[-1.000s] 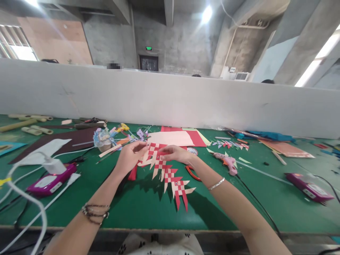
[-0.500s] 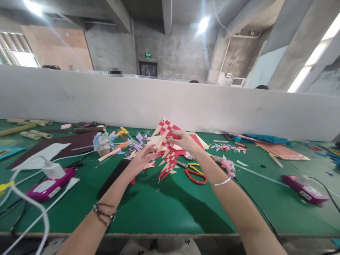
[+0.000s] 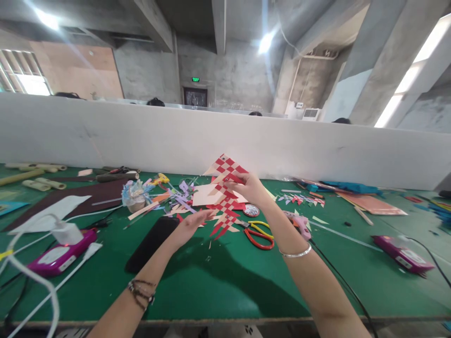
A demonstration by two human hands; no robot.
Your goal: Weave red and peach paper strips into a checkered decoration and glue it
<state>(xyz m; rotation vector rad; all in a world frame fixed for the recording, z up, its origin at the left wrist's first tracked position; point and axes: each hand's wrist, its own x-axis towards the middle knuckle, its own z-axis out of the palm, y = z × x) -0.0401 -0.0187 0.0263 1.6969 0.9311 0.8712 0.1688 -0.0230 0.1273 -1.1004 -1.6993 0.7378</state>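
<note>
Over the middle of the green table (image 3: pixel 197 300), well in from its near edge, we hold a red-and-cream woven paper strand (image 3: pixel 225 205) up off the surface. Our right hand (image 3: pixel 249 188) has thumb and fingers clamped on its upper part, presumably so the fish-like pieces below hang free and uncreased. Our left hand (image 3: pixel 192 227) sits lower, fingers stretched out and gripping nothing we can make out; it seems placed to steady the tail end, but we cannot tell whether the tips touch it.

Toward the far edge, where a white partition (image 3: pixel 211 136) stands, a pale sheet (image 3: pixel 203 195) lies behind the strand, with paper strips (image 3: pixel 181 195) heaped on its left. Nearer us, a black slab (image 3: pixel 151 244) is partly covered by our left forearm (image 3: pixel 165 253). The tool with red and yellow handles (image 3: pixel 261 247) lies just right of the lower pieces, where it could snag their points. A pink glue gun (image 3: pixel 302 225) sits beyond our right forearm (image 3: pixel 282 225), its black cord (image 3: pixel 338 267) running to the near edge.
</note>
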